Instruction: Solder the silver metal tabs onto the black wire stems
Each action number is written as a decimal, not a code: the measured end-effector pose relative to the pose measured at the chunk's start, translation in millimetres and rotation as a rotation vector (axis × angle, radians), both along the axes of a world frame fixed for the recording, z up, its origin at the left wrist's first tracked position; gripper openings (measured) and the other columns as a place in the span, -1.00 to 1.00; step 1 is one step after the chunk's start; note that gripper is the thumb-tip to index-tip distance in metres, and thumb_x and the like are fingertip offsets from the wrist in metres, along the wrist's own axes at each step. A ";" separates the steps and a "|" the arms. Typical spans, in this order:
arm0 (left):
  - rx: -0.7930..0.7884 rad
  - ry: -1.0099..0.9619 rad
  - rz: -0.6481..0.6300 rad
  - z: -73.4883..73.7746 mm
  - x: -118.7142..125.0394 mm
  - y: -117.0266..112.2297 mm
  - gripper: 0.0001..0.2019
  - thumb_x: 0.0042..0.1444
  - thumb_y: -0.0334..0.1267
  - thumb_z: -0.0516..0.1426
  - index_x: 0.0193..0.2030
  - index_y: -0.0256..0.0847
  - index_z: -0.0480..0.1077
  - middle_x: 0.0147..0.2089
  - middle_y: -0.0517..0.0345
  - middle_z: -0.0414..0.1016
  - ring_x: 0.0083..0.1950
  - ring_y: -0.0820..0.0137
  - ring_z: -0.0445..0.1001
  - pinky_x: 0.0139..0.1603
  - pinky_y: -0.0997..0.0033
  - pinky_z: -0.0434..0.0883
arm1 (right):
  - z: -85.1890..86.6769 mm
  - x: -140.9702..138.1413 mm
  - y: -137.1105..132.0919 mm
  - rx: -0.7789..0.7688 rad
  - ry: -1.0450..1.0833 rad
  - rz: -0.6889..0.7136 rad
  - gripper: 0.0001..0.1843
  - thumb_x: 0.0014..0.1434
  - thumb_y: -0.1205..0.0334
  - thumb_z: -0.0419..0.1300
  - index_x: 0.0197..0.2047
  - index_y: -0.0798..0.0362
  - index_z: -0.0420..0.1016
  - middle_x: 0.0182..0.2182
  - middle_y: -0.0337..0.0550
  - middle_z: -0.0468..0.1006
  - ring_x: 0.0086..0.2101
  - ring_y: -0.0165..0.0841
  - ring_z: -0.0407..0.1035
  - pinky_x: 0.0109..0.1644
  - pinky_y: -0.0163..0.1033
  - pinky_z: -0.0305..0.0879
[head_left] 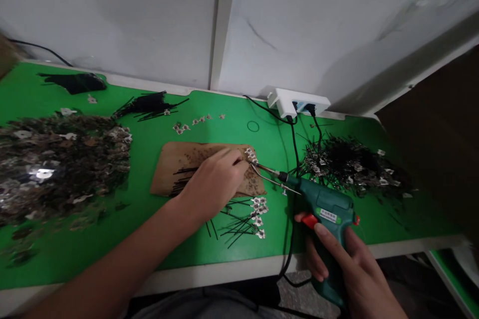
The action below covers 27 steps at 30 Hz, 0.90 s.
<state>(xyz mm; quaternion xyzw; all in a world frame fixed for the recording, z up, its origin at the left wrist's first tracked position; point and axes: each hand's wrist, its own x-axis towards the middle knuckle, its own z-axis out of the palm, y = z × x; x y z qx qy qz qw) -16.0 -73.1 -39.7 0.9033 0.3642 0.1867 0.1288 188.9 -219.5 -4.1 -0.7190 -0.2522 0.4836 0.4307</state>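
My right hand (pixel 354 264) grips a green soldering gun (pixel 325 202) with a red trigger, thumb and finger beside the trigger. The gun's tip reaches left to small metal tabs (pixel 250 153) on the right end of a scorched brown board (pixel 164 164). My left hand (pixel 219 177) rests over the board, fingers pinched together close to the gun's tip; what they hold is hidden. Short black wires (pixel 183 179) lie on the board, partly under this hand. Just in front of the board lie several black wires with metal tabs (pixel 258 219) at their right ends.
A large heap of metal tabs (pixel 67 159) covers the left side. Black wire bundles (pixel 75 82) lie at the back left. A pile of wired pieces (pixel 348 159) sits on the right. A white power strip (pixel 299 102) stands against the wall, its cords crossing the green table (pixel 224 134).
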 end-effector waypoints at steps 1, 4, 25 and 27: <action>0.008 -0.005 -0.003 -0.4 -0.2 0.1 -0.76 0.35 -0.45 0.01 -0.13 -0.31 0.52 -0.18 0.00 0.47 -0.08 0.23 0.46 -0.01 0.19 0.49 | -0.4 0.1 -0.1 0.003 0.004 -0.001 -0.58 0.16 -0.19 0.33 -0.35 -0.04 0.32 -0.67 -0.37 0.26 -0.59 -0.40 0.11 -0.49 -0.27 0.07; 0.019 -0.010 0.000 -0.9 -0.2 0.5 -0.76 0.36 -0.44 0.00 -0.13 -0.31 0.52 -0.19 0.00 0.47 -0.09 0.24 0.45 -0.02 0.20 0.49 | -1.3 0.2 -0.7 0.005 -0.004 -0.007 -0.58 0.16 -0.18 0.32 -0.37 -0.05 0.30 -0.67 -0.36 0.26 -0.59 -0.40 0.11 -0.48 -0.26 0.07; 0.029 0.006 -0.013 0.9 -0.5 0.4 -0.77 0.35 -0.44 0.02 -0.18 -0.32 0.52 -0.18 -0.01 0.47 -0.10 0.24 0.45 -0.07 0.24 0.47 | -19.2 -7.1 -18.6 0.156 -0.090 -0.066 -0.69 0.25 -0.09 0.28 -0.17 -0.02 0.46 -0.69 -0.35 0.33 -0.61 -0.41 0.21 -0.46 -0.27 0.18; 0.045 -0.001 -0.018 0.2 -0.6 0.1 -0.77 0.35 -0.45 0.02 -0.20 -0.32 0.52 -0.20 0.00 0.47 -0.11 0.24 0.46 -0.07 0.24 0.48 | -20.2 -8.8 -19.4 0.188 -0.029 -0.097 -0.72 0.26 -0.06 0.28 -0.19 -0.02 0.45 -0.70 -0.37 0.32 -0.62 -0.42 0.19 -0.48 -0.28 0.15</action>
